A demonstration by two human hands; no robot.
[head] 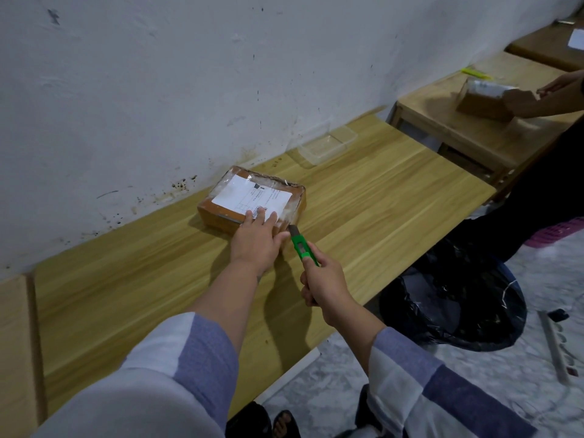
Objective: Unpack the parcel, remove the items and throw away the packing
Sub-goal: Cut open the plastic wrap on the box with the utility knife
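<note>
A small brown cardboard parcel (227, 213) wrapped in clear tape, with a white shipping label on top, lies on the wooden table (363, 200) near the wall. My left hand (257, 238) presses flat on the parcel's near edge, fingers straight across the label's corner. My right hand (325, 286) grips a green utility knife (301, 246). Its blade tip is at the parcel's near right corner, beside my left thumb.
A clear plastic container (328, 143) sits further along the table by the wall. A bin lined with a black bag (455, 298) stands on the floor to the right. Another person's hands hold a second parcel (486, 99) on the neighbouring table.
</note>
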